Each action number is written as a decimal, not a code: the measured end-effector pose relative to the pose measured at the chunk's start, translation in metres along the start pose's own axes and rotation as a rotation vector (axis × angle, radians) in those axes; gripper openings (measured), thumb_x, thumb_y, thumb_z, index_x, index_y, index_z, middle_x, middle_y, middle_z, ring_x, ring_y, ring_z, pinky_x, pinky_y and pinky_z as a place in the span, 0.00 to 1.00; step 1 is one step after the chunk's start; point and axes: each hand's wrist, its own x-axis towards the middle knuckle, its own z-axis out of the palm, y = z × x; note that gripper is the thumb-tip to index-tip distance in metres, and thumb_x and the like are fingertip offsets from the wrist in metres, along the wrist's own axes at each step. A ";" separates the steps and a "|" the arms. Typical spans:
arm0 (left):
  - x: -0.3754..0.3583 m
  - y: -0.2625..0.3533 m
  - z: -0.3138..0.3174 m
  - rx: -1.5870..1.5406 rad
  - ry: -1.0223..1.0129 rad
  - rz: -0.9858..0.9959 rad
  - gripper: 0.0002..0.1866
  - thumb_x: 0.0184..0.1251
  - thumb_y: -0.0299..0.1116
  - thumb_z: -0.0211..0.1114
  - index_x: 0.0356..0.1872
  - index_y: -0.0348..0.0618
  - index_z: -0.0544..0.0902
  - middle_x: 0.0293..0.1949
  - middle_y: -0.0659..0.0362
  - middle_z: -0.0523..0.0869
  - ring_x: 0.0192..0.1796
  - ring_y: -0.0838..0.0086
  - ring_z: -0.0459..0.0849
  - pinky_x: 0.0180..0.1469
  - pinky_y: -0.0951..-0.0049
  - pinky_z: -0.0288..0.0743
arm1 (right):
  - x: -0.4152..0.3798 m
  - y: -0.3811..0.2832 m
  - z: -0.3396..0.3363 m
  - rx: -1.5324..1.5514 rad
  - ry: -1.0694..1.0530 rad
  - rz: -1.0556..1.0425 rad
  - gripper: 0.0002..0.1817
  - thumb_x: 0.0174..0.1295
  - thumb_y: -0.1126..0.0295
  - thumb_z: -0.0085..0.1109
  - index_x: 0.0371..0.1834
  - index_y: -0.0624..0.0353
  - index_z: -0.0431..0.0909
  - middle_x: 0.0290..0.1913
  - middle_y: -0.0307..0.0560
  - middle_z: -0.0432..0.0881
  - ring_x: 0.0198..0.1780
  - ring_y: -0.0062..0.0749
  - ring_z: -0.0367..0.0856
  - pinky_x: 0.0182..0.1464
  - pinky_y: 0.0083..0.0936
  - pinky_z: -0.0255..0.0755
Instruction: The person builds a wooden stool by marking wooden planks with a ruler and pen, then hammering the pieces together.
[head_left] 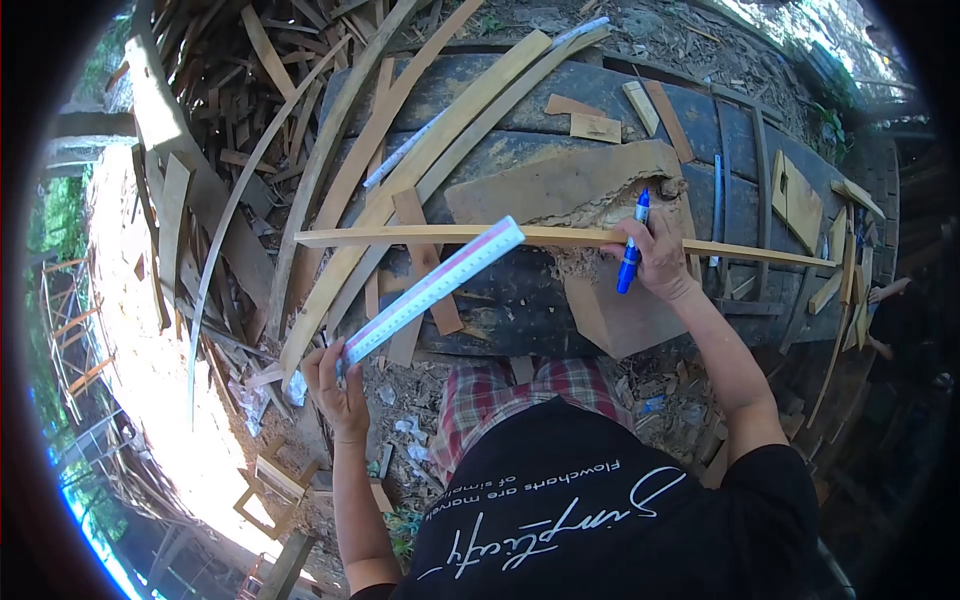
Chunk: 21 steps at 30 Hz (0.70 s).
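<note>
My left hand [338, 388] grips the near end of a long white ruler [435, 288], which slants up and right until its far end lies over a thin wooden strip [450, 235]. The strip stretches crosswise over a dark plank bench [530, 300]. My right hand [658, 252] rests on the strip and holds a blue marker pen [632, 245], tip pointing down. A flat brown board [575, 190] lies under the strip just beyond my right hand.
Long curved wood slats [400, 160] lean across the bench's left side. A pile of offcuts [220, 130] fills the ground at the left. Small wood blocks [610, 115] and a cut panel [795, 200] sit on the far and right parts of the bench.
</note>
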 end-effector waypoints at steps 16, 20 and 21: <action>0.092 0.000 0.036 0.165 -0.232 0.379 0.22 0.59 0.42 0.71 0.55 0.53 0.81 0.43 0.56 0.75 0.46 0.60 0.73 0.50 0.59 0.67 | 0.009 0.004 0.004 0.124 -0.039 0.105 0.24 0.57 0.58 0.70 0.52 0.49 0.70 0.39 0.50 0.72 0.43 0.51 0.74 0.47 0.43 0.68; 0.084 -0.010 0.039 0.123 -0.235 0.355 0.22 0.59 0.42 0.71 0.55 0.52 0.81 0.43 0.55 0.75 0.47 0.59 0.74 0.51 0.59 0.68 | 0.007 0.007 0.006 0.142 -0.002 0.044 0.24 0.53 0.61 0.73 0.49 0.50 0.70 0.40 0.50 0.72 0.42 0.52 0.73 0.47 0.44 0.67; 0.080 -0.012 0.039 0.103 -0.233 0.343 0.22 0.59 0.42 0.71 0.54 0.51 0.82 0.43 0.55 0.75 0.47 0.59 0.74 0.51 0.59 0.69 | 0.006 0.006 0.007 0.125 0.052 -0.022 0.24 0.51 0.62 0.74 0.47 0.50 0.70 0.39 0.50 0.72 0.42 0.52 0.73 0.47 0.45 0.67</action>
